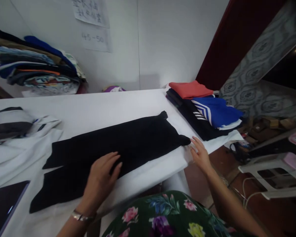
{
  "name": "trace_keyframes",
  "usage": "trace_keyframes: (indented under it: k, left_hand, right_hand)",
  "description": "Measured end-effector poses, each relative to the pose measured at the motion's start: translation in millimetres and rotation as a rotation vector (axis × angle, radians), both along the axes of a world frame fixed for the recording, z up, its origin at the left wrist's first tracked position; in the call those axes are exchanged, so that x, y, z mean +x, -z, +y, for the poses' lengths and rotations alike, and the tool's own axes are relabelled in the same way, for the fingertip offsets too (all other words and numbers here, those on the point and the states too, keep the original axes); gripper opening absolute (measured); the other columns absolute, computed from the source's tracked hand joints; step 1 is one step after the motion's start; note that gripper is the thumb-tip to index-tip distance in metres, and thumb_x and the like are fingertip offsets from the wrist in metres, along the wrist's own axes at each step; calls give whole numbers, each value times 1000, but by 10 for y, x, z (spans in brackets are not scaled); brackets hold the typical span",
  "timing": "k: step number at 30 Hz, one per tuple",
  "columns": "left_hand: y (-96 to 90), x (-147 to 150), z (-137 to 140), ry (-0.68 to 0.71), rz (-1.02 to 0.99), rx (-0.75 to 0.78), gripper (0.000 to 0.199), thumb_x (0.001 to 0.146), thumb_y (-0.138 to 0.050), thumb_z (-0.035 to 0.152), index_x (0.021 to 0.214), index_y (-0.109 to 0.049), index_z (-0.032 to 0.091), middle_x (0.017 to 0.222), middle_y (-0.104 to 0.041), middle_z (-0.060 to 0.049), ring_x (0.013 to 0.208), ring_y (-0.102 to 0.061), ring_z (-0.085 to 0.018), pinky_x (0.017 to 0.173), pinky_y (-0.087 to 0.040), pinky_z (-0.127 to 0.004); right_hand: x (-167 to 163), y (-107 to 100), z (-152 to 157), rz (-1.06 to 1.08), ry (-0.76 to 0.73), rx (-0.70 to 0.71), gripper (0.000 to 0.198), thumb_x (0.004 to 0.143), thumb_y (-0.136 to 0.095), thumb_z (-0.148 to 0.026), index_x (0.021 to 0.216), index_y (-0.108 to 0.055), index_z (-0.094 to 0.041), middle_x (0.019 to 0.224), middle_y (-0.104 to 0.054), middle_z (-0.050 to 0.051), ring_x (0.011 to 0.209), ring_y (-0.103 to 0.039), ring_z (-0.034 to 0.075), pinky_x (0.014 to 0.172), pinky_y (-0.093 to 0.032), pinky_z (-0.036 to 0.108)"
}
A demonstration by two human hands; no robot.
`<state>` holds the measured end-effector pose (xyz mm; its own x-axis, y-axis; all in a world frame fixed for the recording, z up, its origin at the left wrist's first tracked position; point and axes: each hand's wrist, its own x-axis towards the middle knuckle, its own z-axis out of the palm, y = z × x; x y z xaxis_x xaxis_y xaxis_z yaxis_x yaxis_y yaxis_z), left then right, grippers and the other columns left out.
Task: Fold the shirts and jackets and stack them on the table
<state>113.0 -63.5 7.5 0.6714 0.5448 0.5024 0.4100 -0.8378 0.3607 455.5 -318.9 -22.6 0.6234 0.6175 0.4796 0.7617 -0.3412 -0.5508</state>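
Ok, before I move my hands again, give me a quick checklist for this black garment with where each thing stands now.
1. Black garment laid out on the white table: ok, it lies spread lengthwise.
2. Left hand on the garment: ok, it rests on the cloth with nothing gripped.
3. Right hand pinching the near right corner: cannot tell; it is right at that corner.
4. Garment apart from the pile of folded clothes: ok, white shows between them.
5. Garment apart from the dark flat object: ok, a gap shows.
6. Underside free of creases: cannot tell, it is hidden.
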Motion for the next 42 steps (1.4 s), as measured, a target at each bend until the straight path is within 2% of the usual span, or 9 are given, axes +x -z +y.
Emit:
trace_keyframes:
  k: [3,7,11,15,22,31,34,37,42]
  left_hand:
    - [-32,350,-240,155,20,3,27,88,-50,34,109,-63,22,119,-64,-9,113,-57,-25,97,-45,-45]
    - [-69,711,-420,259,123,23,32,89,-50,30,117,-60,19,128,-58,-11,120,-51,-26,101,-40,-46]
    - [-73,903,-466,211,215,46,36,87,-54,28,121,-58,19,135,-52,-12,124,-45,-28,101,-37,-48]
    - [-68,994,-450,171,281,71,30,84,-58,27,113,-63,19,135,-52,-12,124,-45,-29,99,-38,-48]
    - [-167,1096,-388,112,255,38,16,87,-52,22,86,-68,20,124,-60,-8,120,-48,-27,97,-39,-47]
    - [-293,1177,-262,-6,180,-89,17,85,-52,28,82,-66,20,117,-64,-7,115,-52,-25,97,-40,-45]
    - [-308,1261,-400,29,221,-7,22,84,-56,35,98,-66,21,122,-62,-8,120,-48,-28,105,-30,-50]
    - [-300,1407,-595,160,262,46,47,82,-59,46,121,-57,21,130,-57,-10,125,-44,-29,110,-19,-53]
    - [-279,1843,-780,305,298,39,62,82,-59,49,134,-44,19,138,-49,-12,128,-41,-28,111,-20,-50]
  right_hand:
    - [157,63,-117,299,157,97,50,84,-52,-44,125,-56,-16,122,-61,17,108,-60,27,87,-50,46]
    - [186,62,42,460,119,75,63,79,-58,-52,129,-53,-15,97,-70,10,86,-64,22,80,-52,40]
    - [229,76,229,464,110,4,60,74,-63,-51,122,-59,-16,85,-69,5,79,-63,21,77,-52,39]
    - [305,54,322,587,24,213,43,72,-63,-45,105,-66,-18,91,-69,6,79,-63,21,72,-53,37]
    - [349,-122,407,948,-26,478,36,61,-69,-32,95,-67,-20,84,-65,1,70,-58,15,54,-51,28]
    - [295,-155,424,1209,-75,616,35,61,-76,-28,95,-68,-23,75,-60,-3,61,-57,10,50,-52,22]
    - [265,-168,433,1228,-78,574,36,65,-75,-33,99,-66,-23,70,-60,-4,55,-56,9,48,-52,23]
    - [230,-203,448,1228,-130,575,41,68,-74,-35,105,-64,-24,72,-63,-3,59,-60,12,55,-56,28]
    - [157,-293,460,1251,-256,627,62,72,-71,-34,130,-50,-30,84,-67,-2,75,-66,16,67,-57,33]
